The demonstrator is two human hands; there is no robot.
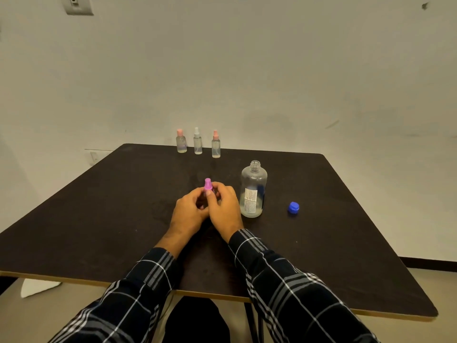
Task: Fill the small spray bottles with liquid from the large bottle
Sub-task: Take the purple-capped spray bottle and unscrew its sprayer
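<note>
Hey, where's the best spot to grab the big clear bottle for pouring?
Probably the wide body below the shoulder, with the right hand coming from the right of the big bottle. It stands upright and uncapped, and the left hand with the small bottle crowds its left side.

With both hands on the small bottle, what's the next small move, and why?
Probably twist the top off the magenta-topped spray bottle: right hand pinches its top, left hand grips its body, and the large bottle stands uncapped, ready to pour.
</note>
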